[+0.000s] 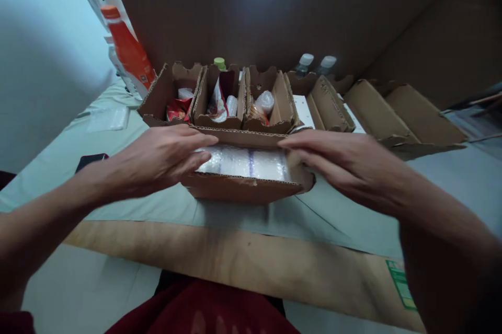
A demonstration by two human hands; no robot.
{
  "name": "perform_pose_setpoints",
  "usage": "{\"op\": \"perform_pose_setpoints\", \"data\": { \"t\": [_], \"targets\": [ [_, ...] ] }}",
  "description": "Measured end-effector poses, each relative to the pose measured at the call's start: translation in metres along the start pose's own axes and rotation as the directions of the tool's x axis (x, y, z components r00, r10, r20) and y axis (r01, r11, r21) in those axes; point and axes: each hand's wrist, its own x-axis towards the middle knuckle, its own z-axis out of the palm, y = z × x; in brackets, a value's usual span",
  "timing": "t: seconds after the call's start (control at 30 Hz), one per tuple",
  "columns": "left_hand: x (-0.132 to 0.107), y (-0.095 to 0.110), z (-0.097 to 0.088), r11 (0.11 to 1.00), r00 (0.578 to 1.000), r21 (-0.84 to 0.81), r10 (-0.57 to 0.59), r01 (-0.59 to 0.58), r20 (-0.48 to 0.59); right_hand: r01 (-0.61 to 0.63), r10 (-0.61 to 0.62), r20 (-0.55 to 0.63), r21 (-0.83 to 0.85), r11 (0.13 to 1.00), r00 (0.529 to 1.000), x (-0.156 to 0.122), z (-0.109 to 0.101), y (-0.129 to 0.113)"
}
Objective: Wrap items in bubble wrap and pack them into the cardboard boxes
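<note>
A cardboard box (235, 190) with an open top stands in the middle of the table, packed with bubble-wrapped items (243, 162). My left hand (164, 159) grips the box's left end, its fingers over the top edge and the thumb on the inner side. At the opposite end my right hand (341, 167) holds the right side, fingertips on the far rim and a little blurred. Both palms hide the end walls.
Behind the box, cardboard bins (269, 125) hold red packets and wrapped items. Clear bottles (304, 65) and an orange-red bottle (127, 46) stand behind them. Bubble wrap (107, 118) and a dark object (91, 161) lie left. The wooden table edge (243, 250) runs in front.
</note>
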Motion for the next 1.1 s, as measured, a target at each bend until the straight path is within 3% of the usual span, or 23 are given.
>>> {"op": "perform_pose_setpoints", "data": {
  "t": [0.03, 0.07, 0.13, 0.23, 0.33, 0.43, 0.57, 0.67, 0.73, 0.8, 0.9, 0.97, 1.03, 1.1],
  "targets": [
    [-0.015, 0.004, -0.005, 1.0, 1.0, -0.007, 0.009, -0.009, 0.003, 0.048, -0.044, 0.069, -0.067, 0.997, 0.997, -0.018, -0.007, 0.002],
    [-0.031, 0.004, -0.005, 1.0, 0.997, -0.011, -0.022, 0.022, -0.071, 0.063, -0.056, 0.049, -0.133, 0.989, 0.997, -0.037, -0.01, 0.006],
    [-0.062, -0.005, 0.008, 0.985, 0.949, -0.071, -0.171, 0.158, -0.265, -0.049, 0.044, -0.03, -0.168, 0.985, 0.999, -0.072, -0.002, 0.018],
    [-0.088, -0.028, 0.056, 0.939, 0.932, -0.201, -0.316, 0.28, -0.177, -0.205, 0.204, -0.016, -0.078, 0.976, 0.979, -0.098, 0.043, 0.033],
    [-0.082, -0.039, 0.104, 0.892, 0.935, -0.35, -0.34, 0.286, -0.103, -0.265, 0.266, -0.021, 0.035, 0.964, 0.964, -0.099, 0.091, 0.036],
    [-0.081, -0.028, 0.125, 0.866, 0.943, -0.438, -0.316, 0.241, -0.107, -0.35, 0.357, -0.107, 0.079, 0.933, 0.928, -0.107, 0.109, 0.031],
    [-0.129, 0.003, 0.112, 0.902, 0.949, -0.367, -0.29, 0.228, -0.125, -0.346, 0.355, -0.178, 0.081, 0.935, 0.918, -0.139, 0.102, 0.008],
    [-0.164, 0.014, 0.088, 0.874, 0.901, -0.369, -0.398, 0.316, -0.171, -0.26, 0.278, -0.145, 0.132, 0.957, 0.95, -0.139, 0.104, -0.016],
    [-0.164, 0.012, 0.073, 0.853, 0.862, -0.381, -0.458, 0.356, -0.218, -0.226, 0.247, -0.094, 0.192, 0.955, 0.964, -0.122, 0.109, -0.026],
    [-0.147, 0.008, 0.064, 0.857, 0.853, -0.389, -0.453, 0.337, -0.259, -0.217, 0.248, -0.11, 0.237, 0.947, 0.963, -0.103, 0.113, -0.026],
    [-0.124, 0.006, 0.07, 0.893, 0.889, -0.383, -0.357, 0.236, -0.285, -0.249, 0.301, -0.227, 0.229, 0.941, 0.926, -0.094, 0.112, -0.016],
    [-0.126, 0.007, 0.081, 0.903, 0.902, -0.374, -0.327, 0.21, -0.282, -0.27, 0.323, -0.257, 0.22, 0.937, 0.911, -0.1, 0.112, -0.01],
    [-0.142, 0.009, 0.09, 0.886, 0.868, -0.395, -0.38, 0.243, -0.319, -0.258, 0.311, -0.201, 0.252, 0.933, 0.929, -0.104, 0.121, -0.011],
    [-0.167, 0.009, 0.09, 0.828, 0.77, -0.466, -0.507, 0.311, -0.387, -0.218, 0.256, -0.077, 0.328, 0.919, 0.964, -0.096, 0.14, -0.021]
  ]
}}
